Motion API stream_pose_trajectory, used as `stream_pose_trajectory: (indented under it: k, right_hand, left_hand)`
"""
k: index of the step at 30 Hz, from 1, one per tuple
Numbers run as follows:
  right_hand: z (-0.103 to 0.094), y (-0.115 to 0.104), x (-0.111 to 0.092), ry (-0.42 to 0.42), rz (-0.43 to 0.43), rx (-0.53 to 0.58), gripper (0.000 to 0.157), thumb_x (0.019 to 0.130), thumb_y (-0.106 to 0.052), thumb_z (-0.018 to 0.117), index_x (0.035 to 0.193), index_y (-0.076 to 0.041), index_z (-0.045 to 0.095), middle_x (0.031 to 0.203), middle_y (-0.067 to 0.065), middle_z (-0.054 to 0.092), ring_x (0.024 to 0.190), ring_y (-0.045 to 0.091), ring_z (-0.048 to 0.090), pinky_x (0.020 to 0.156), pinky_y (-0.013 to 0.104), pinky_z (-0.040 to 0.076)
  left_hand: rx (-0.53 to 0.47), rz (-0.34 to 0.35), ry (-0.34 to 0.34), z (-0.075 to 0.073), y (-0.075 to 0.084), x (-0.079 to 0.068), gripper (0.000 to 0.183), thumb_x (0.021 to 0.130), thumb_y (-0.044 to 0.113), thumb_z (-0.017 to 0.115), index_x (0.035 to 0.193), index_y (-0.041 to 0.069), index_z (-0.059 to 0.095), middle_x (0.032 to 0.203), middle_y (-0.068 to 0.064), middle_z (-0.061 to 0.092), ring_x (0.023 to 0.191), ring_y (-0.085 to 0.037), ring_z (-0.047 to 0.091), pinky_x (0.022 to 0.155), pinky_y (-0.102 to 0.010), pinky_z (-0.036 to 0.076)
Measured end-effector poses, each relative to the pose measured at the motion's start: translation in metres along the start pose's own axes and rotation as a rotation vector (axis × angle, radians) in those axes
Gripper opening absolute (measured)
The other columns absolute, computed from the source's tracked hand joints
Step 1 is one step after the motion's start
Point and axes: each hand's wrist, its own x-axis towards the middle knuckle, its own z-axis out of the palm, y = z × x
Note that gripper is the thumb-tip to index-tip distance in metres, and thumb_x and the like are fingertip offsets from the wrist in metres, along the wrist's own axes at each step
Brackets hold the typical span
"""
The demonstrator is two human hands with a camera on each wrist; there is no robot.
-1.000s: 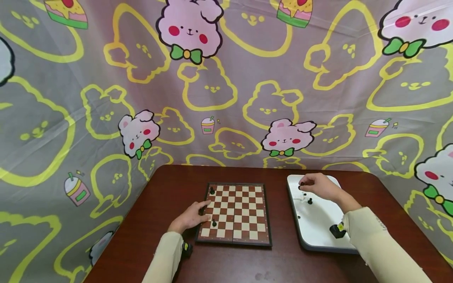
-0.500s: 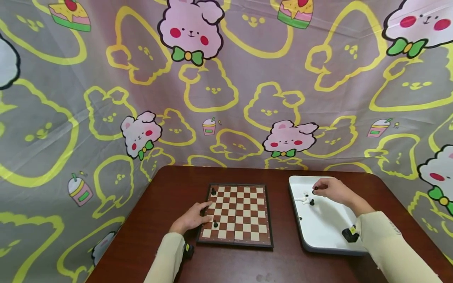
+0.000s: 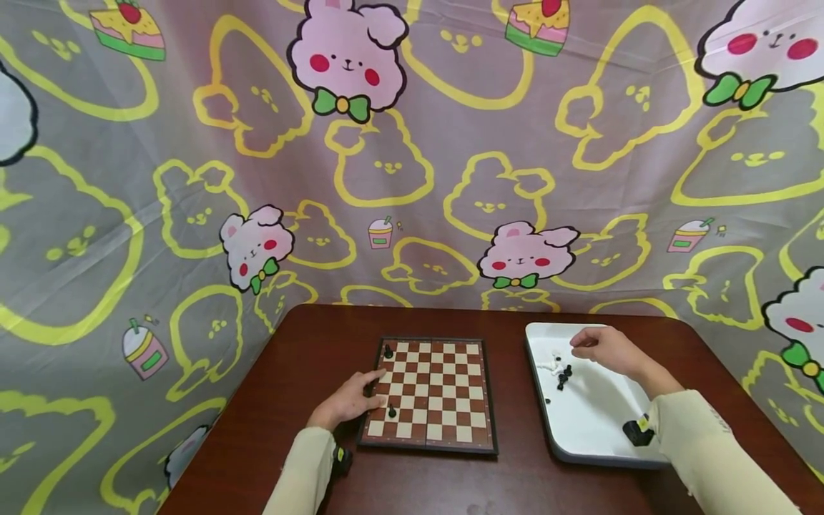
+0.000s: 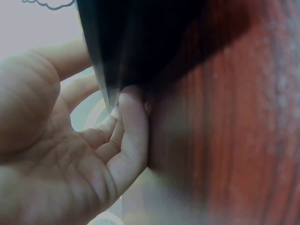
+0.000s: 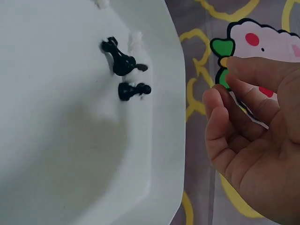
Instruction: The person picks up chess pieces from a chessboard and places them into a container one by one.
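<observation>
A black piece [image 5: 119, 61] lies aslant, narrower end near-left. Right hand [image 3: 608, 349]: fingers released; left hand [image 3: 347, 400]: fingers grasping board [image 3: 444, 393].

- On my head feed, the chessboard [image 3: 427, 383] is checked in reddish brown and cream, framed in black.
- I see solid black on two chess pieces, the far one [image 3: 389, 352] and the near one [image 3: 392, 412].
- The tray [image 3: 599, 436] reads white inside, grey-blue along its outer side.
- In it I pick out glossy black pieces [image 5: 123, 64] and white pieces [image 3: 551, 366].
- My tabletop [image 3: 322, 343] is deep red-brown; the left wrist feed shows darker streaked grain.
- The backdrop [image 3: 433, 207] is greyish mauve, printed with yellow outlined bears and pale pink bunnies with red cheeks and green bows.
- Both sleeves [image 3: 708, 436] look plain cream.
</observation>
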Motion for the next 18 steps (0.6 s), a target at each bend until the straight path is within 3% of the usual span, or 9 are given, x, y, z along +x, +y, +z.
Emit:
stream_pose_trajectory:
  k: [6, 18]
  right_hand:
    - [0.007, -0.015, 0.0, 0.022, -0.042, -0.004, 0.015, 0.08, -0.02, 0.065, 0.089, -0.008, 0.063, 0.08, 0.001, 0.06, 0.075, 0.016, 0.054, 0.063, 0.032, 0.043]
    - [0.04, -0.053, 0.005, -0.027, -0.077, 0.058, 0.01, 0.081, -0.014, 0.063, 0.088, -0.007, 0.062, 0.079, 0.0, 0.06, 0.072, 0.018, 0.054, 0.06, 0.032, 0.043]
  left_hand:
    - [0.013, 0.04, -0.013, -0.001, -0.001, 0.0, 0.057, 0.084, 0.029, 0.059, 0.135, 0.016, 0.038, 0.133, -0.024, 0.027, 0.119, -0.038, 0.03, 0.086, -0.049, 0.035]
    - [0.019, 0.004, -0.014, -0.001, -0.003, 0.0, 0.059, 0.083, 0.032, 0.06, 0.135, 0.018, 0.037, 0.135, -0.025, 0.023, 0.121, -0.039, 0.026, 0.087, -0.05, 0.033]
